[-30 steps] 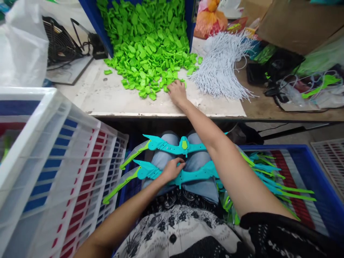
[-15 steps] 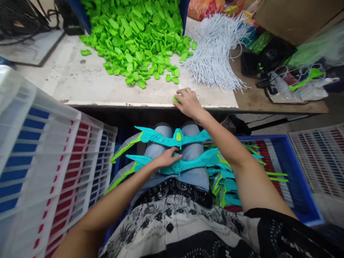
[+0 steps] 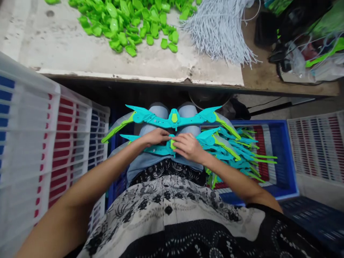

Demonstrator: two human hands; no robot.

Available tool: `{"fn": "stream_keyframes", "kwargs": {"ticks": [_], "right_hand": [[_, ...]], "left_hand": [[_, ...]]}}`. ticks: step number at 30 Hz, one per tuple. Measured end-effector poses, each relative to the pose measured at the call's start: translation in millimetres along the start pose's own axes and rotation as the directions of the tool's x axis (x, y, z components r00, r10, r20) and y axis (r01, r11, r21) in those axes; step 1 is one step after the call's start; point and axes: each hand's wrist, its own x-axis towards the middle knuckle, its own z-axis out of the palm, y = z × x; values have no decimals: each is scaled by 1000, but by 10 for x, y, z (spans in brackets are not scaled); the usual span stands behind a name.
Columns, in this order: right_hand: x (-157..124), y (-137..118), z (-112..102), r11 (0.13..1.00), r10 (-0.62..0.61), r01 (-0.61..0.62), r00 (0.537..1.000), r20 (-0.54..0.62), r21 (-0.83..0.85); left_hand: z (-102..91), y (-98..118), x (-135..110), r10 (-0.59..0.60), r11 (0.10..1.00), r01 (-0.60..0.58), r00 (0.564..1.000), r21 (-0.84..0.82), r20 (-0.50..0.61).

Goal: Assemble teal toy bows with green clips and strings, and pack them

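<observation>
R hand (image 3: pixel 189 147) pinches small green clip (image 3: pixel 172 144) onto centre of teal plastic bow (image 3: pixel 161 148) on lap; L hand (image 3: pixel 156 137) grips bow beside it. 2nd bow (image 3: pixel 172 120) lies w/ clip fitted, nearer knees. Glossy green clips heaped (image 3: pixel 129 21) on worn bench (image 3: pixel 67 50); pale cords (image 3: pixel 220 25) fanned alongside.

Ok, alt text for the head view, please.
Both hands, left hand and right hand, press a small green plastic piece into a teal plastic toy bow across the lap; a second teal bow lies beyond, loose green pieces on the worn tabletop.
</observation>
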Motion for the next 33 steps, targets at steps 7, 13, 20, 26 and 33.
{"fn": "stream_keyframes", "kwargs": {"ticks": [7,13,20,26,33], "right_hand": [[-250,-111,396,988,153,-151,987,-56,38],[-204,-211,425,904,390,-358,915,-107,235],[20,-166,334,773,555,-575,817,153,266],[200,-112,263,821,504,-549,826,252,157],[186,-117,323,838,476,-525,838,267,151]], "left_hand": [[-20,15,-27,-10,1000,10,1000,7,20],[9,-24,-60,196,941,-203,979,272,52],[91,-67,-54,228,926,-195,971,323,-67],[51,-130,-83,262,919,-221,962,327,-84],[26,-231,-44,303,895,-247,948,372,-100]]}}
